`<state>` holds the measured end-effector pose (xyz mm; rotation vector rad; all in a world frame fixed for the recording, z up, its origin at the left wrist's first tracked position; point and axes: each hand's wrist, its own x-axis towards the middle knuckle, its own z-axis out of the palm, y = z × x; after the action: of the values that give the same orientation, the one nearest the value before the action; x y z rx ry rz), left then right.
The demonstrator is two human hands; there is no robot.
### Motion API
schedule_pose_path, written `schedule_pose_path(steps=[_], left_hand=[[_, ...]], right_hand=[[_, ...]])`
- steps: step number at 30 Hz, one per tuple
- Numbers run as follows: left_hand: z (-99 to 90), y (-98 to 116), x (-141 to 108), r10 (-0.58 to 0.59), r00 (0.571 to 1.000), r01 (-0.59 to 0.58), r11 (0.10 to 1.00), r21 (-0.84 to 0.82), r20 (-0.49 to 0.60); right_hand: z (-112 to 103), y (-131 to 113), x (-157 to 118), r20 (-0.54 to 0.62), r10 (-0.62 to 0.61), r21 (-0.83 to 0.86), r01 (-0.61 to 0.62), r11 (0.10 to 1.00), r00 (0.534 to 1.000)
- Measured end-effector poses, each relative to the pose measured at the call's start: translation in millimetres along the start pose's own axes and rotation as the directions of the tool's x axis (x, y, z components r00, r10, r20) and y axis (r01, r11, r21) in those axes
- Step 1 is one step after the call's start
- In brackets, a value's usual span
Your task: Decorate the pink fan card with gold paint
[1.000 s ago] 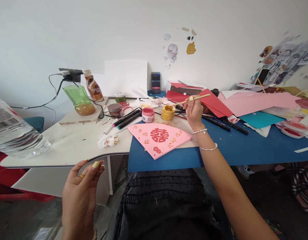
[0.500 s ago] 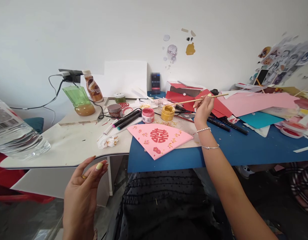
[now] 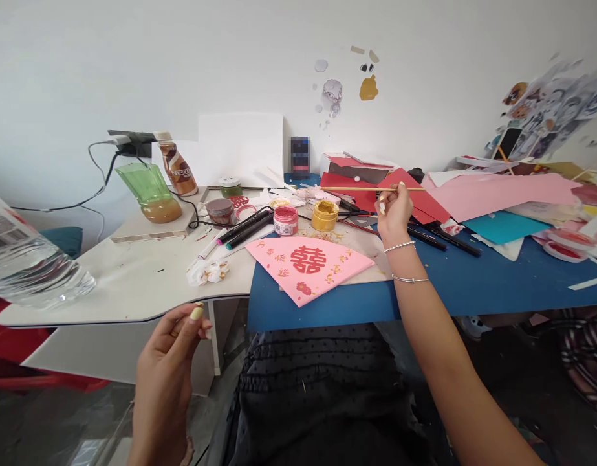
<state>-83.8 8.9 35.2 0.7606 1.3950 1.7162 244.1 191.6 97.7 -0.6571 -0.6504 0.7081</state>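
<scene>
My right hand (image 3: 394, 206) is closed on a thin wooden stick (image 3: 356, 189), held level above the red paper. Below its left end stand an open jar of yellow paint (image 3: 325, 216) and an open jar of pink-red paint (image 3: 286, 221). A pink fan-shaped paper (image 3: 322, 275) with a red double symbol, small gold characters and a red flower lies on the blue surface. My left hand (image 3: 174, 343) is raised in front of the table's edge, thumb against curled fingers; whether anything small is between them cannot be made out.
A large water bottle (image 3: 33, 259) stands at the left. Behind are a green vase (image 3: 145, 188), a brown bottle (image 3: 176, 169), markers (image 3: 247, 230) and crumpled tissue (image 3: 206, 272). Coloured papers (image 3: 506, 200) pile up at the right.
The stick has turned from slanted to nearly level, its left end moving up and leftward. My left hand has shifted slightly right, and its fingers have curled closer to the thumb.
</scene>
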Motion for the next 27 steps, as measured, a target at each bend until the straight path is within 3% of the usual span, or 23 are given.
schedule_pose_path(steps=[5, 9, 13, 18, 27], left_hand=[[16.5, 10, 4, 0.154, 0.984, -0.162, 0.983, 0.090, 0.092], [38.1, 11, 24, 0.287, 0.926, -0.317, 0.944, 0.092, 0.246], [56.7, 8, 47, 0.273, 0.934, -0.335, 0.891, 0.307, 0.229], [72.0, 9, 57, 0.266, 0.941, -0.334, 0.649, 0.684, 0.207], [98.8, 16, 51, 0.232, 0.945, -0.314, 0.466, 0.827, 0.228]], right_hand=[[0, -2, 1, 0.008, 0.095, 0.124, -0.095, 0.988, 0.995], [0, -3, 3, -0.004, 0.146, 0.153, -0.143, 0.978, 0.989], [0, -2, 2, 0.038, 0.184, 0.177, -0.187, 0.966, 0.982], [2, 1, 0, 0.093, 0.185, 0.160, -0.198, 0.967, 0.978], [3, 1, -1, 0.088, 0.214, 0.196, -0.228, 0.954, 0.973]])
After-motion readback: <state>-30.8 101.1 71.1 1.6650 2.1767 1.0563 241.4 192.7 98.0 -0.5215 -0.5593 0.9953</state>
